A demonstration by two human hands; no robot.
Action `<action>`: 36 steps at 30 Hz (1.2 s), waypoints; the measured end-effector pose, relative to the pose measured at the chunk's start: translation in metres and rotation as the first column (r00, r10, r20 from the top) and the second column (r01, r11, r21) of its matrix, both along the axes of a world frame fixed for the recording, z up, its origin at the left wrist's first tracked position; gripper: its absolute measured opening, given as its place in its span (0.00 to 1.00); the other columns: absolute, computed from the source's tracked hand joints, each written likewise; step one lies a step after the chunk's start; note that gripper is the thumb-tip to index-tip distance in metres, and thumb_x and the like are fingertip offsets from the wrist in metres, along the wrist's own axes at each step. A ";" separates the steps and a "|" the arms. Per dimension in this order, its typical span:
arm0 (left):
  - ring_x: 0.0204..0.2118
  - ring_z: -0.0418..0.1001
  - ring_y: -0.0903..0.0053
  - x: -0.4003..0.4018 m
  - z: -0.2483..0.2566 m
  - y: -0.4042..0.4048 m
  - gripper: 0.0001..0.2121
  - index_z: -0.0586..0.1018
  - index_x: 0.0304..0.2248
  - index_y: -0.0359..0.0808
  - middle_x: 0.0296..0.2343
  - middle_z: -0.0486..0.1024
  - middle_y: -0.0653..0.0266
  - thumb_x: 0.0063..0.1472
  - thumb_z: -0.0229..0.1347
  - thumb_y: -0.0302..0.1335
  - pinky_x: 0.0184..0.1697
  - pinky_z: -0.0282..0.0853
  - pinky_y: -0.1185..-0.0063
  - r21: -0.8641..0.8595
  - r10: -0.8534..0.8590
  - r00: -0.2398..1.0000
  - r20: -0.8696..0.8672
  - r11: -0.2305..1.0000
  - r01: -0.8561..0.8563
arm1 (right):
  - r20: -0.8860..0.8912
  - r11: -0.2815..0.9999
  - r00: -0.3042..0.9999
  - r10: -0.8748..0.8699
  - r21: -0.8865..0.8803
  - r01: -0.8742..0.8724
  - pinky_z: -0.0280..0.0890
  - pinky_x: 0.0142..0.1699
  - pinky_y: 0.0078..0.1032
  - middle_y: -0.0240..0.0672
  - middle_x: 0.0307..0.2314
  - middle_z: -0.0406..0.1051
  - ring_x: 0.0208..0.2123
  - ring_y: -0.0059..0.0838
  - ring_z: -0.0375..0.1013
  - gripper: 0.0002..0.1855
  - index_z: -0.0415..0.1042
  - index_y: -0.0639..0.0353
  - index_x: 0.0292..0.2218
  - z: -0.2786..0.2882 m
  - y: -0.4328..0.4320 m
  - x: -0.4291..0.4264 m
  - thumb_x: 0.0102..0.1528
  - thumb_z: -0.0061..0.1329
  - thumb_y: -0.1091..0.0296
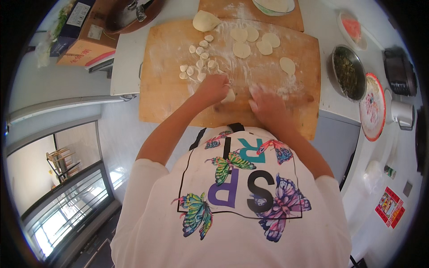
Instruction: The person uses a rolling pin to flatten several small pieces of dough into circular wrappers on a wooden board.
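My left hand [214, 87] is closed on the edge of a small dough piece [229, 96] near the front of a floured wooden board [167, 100]. My right hand [266, 100], slightly blurred, lies palm down to the right of it; what is under the palm is hidden. A wooden rolling pin [303, 99] seems to pass beneath that hand, its end showing at the right. Several small dough lumps [200, 51] lie beyond my left hand. Several flat round dough wrappers [241, 50] lie farther back, with one wrapper [287, 65] apart at the right. A larger dough lump [205, 21] rests at the back edge.
To the right stand a steel bowl of dark green filling [348, 72], a red-rimmed enamel basin [372, 107] and a white mug [402, 111]. Behind is a second board [221, 8] with a bowl [274, 6]. Cardboard boxes [90, 43] and a brown pan [117, 25] are at back left.
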State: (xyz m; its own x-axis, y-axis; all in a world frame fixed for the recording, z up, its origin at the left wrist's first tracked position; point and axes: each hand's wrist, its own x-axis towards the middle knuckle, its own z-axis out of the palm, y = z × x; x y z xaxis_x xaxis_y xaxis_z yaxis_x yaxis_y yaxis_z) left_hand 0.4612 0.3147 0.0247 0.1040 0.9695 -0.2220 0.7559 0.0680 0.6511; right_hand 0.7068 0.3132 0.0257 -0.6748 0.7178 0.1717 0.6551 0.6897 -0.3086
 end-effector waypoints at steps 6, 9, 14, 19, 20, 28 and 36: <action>0.34 0.76 0.55 0.018 0.017 0.001 0.12 0.81 0.32 0.33 0.31 0.78 0.48 0.51 0.53 0.31 0.40 0.71 0.66 -0.115 -0.177 0.935 -0.308 0.982 0.148 | -0.078 0.989 0.996 -0.043 0.140 0.054 0.66 0.49 0.38 0.45 0.47 0.69 0.45 0.43 0.71 0.19 0.69 0.59 0.45 -0.011 0.022 -0.018 0.56 0.48 0.58; 0.33 0.77 0.56 0.003 0.011 0.001 0.13 0.81 0.33 0.33 0.30 0.78 0.49 0.50 0.53 0.30 0.40 0.72 0.67 -0.108 -0.079 0.964 -0.255 0.993 0.052 | 0.035 0.992 0.997 -0.063 -0.111 0.067 0.65 0.50 0.38 0.43 0.48 0.68 0.46 0.42 0.70 0.19 0.69 0.59 0.45 0.018 0.014 -0.017 0.55 0.50 0.58; 0.33 0.76 0.56 0.002 0.014 -0.010 0.10 0.80 0.30 0.31 0.29 0.78 0.49 0.50 0.54 0.29 0.39 0.71 0.66 -0.163 -0.071 0.997 0.023 0.984 0.074 | -0.111 0.982 0.989 0.099 0.170 -0.079 0.63 0.54 0.36 0.40 0.48 0.69 0.50 0.38 0.68 0.22 0.69 0.59 0.47 0.000 -0.012 0.013 0.53 0.51 0.58; 0.33 0.76 0.57 0.002 0.005 0.004 0.09 0.80 0.29 0.32 0.27 0.78 0.50 0.51 0.54 0.29 0.38 0.71 0.68 -0.042 -0.108 0.988 -0.113 0.994 0.104 | -0.075 0.988 0.989 0.130 0.093 -0.123 0.59 0.57 0.36 0.35 0.47 0.69 0.52 0.35 0.66 0.25 0.68 0.57 0.50 0.003 -0.003 0.008 0.51 0.54 0.60; 0.32 0.76 0.57 0.002 0.002 0.012 0.08 0.79 0.29 0.32 0.26 0.77 0.50 0.52 0.54 0.29 0.37 0.71 0.68 -0.043 -0.130 0.986 -0.106 0.991 0.126 | -0.075 0.987 0.988 0.134 0.095 -0.127 0.59 0.57 0.36 0.35 0.47 0.69 0.52 0.35 0.66 0.25 0.68 0.57 0.50 0.002 -0.007 0.010 0.51 0.54 0.60; 0.34 0.76 0.55 0.074 0.026 0.112 0.09 0.79 0.33 0.32 0.30 0.78 0.49 0.54 0.54 0.28 0.39 0.71 0.65 -0.062 0.120 0.836 0.535 0.993 -0.103 | -0.076 0.985 0.991 0.111 0.144 -0.099 0.60 0.55 0.34 0.31 0.45 0.70 0.50 0.31 0.67 0.24 0.70 0.53 0.48 0.000 -0.009 0.011 0.49 0.55 0.60; 0.43 0.71 0.56 -0.012 0.012 0.054 0.10 0.80 0.35 0.35 0.34 0.76 0.52 0.53 0.50 0.22 0.46 0.68 0.64 0.343 0.015 0.901 -0.434 0.927 0.150 | -0.104 0.979 0.990 0.094 0.189 -0.074 0.61 0.52 0.33 0.31 0.45 0.70 0.49 0.30 0.68 0.24 0.70 0.53 0.48 -0.007 -0.010 0.011 0.49 0.56 0.60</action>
State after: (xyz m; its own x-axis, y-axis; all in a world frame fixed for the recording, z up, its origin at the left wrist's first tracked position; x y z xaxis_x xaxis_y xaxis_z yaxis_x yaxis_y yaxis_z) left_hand 0.4495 0.3688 0.0371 0.1484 0.9836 0.1021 0.9565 -0.1690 0.2379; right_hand 0.7175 0.3034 0.0188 -0.7005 0.6083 0.3732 0.5610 0.7926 -0.2388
